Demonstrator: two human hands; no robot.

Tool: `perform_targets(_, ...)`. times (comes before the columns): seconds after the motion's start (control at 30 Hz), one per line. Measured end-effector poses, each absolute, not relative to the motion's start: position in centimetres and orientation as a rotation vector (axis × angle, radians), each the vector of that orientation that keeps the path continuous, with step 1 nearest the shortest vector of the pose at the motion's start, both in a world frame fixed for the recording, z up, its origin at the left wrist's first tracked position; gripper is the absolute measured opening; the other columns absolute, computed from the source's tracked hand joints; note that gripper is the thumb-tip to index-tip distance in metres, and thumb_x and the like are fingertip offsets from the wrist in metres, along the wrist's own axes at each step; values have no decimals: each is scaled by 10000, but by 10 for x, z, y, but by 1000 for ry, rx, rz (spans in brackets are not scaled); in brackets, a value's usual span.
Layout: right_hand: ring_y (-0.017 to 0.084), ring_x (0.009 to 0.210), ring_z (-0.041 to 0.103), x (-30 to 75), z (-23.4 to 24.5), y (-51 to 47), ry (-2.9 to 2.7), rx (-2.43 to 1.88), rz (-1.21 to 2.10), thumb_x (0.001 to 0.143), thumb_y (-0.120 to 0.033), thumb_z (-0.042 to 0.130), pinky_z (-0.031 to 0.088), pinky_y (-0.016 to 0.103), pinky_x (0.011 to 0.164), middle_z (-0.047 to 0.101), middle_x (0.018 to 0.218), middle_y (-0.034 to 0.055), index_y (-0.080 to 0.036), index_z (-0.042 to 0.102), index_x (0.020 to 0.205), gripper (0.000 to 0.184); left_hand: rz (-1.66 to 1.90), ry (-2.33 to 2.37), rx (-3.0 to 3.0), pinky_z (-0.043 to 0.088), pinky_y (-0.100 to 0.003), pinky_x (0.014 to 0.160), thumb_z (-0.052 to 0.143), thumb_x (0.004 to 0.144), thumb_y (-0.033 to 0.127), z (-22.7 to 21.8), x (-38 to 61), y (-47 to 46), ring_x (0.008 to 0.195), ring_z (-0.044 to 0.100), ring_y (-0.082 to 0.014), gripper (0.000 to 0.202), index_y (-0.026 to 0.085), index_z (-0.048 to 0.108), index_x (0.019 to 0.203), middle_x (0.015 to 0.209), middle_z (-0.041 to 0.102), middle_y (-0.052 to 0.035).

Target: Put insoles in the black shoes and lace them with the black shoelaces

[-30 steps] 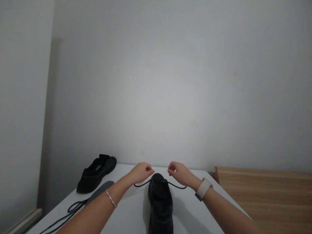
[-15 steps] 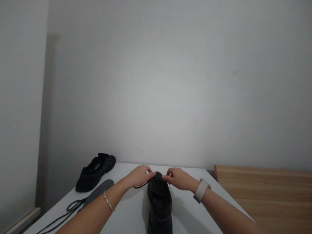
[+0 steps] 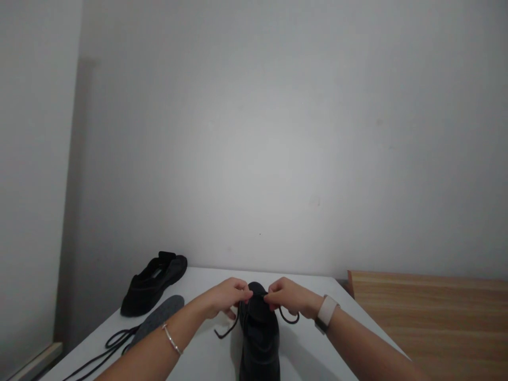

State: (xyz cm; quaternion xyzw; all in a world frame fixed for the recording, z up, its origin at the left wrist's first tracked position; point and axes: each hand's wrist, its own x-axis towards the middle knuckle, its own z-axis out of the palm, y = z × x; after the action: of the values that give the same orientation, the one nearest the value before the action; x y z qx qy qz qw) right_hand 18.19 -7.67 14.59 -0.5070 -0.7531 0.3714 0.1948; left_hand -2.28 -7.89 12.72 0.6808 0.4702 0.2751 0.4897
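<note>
a black shoe [image 3: 260, 344] stands toe-away on the white table [image 3: 210, 357]; at left, loose laces [image 3: 115, 345], then a grey insole [image 3: 169, 309]; over the shoe's front, the left hand [image 3: 228, 296] and right hand [image 3: 289, 296] each pinch its dark lace [image 3: 225, 335]; beyond, another black shoe [image 3: 145, 293].

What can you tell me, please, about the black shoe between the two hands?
The shoe is black, smooth and faintly shiny, perhaps leather. It stands on the white table, toe toward the wall, its near end cut off by the picture's bottom edge. A dark tongue shows toward the front. The left hand and right hand each appear to grip the dark lace over it, with lengths dangling either side. Whether fingertips touch the shoe itself is unclear.
</note>
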Motion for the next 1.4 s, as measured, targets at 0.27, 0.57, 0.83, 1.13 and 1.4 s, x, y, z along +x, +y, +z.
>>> perform_targets(0.27,48,462,362,193,147,-76,-1851,-1179,1543,615,-231,566,97,151,354,473,552,-36,-165,443,528,165,724,807,1327,483,-306,540,737,578,379,123,-24,-72,573,538,-131,348,161,486,682,679,515,12)
perform_targets(0.57,46,485,361,196,145,-80,-1777,-1069,1646,528,-175,527,71,161,351,468,601,-28,-154,428,473,115,710,666,1303,488,-308,557,763,598,324,127,-28,-74,577,532,-124,319,139,509,658,668,526,4)
perform_targets(0.83,47,471,306,201,158,-82,-1953,-1194,1500,645,-305,594,113,168,346,536,630,-25,-155,543,589,169,677,883,1459,468,-291,596,718,619,452,135,-26,-83,725,537,-158,343,157,565,706,762,548,-12)
perform_targets(1.13,90,621,450,194,199,-97,-2075,-1023,1194,744,-443,604,292,159,406,622,792,43,-140,673,752,311,862,912,1558,409,-239,634,647,709,477,171,-22,-100,705,548,-125,351,131,643,768,835,644,-59)
perform_targets(1.4,113,709,527,182,198,-104,-2121,-829,1161,807,-429,546,384,199,573,658,806,33,-163,691,822,303,821,616,1533,440,-272,675,650,753,437,179,-13,-110,773,584,-158,307,136,617,800,821,614,-54)
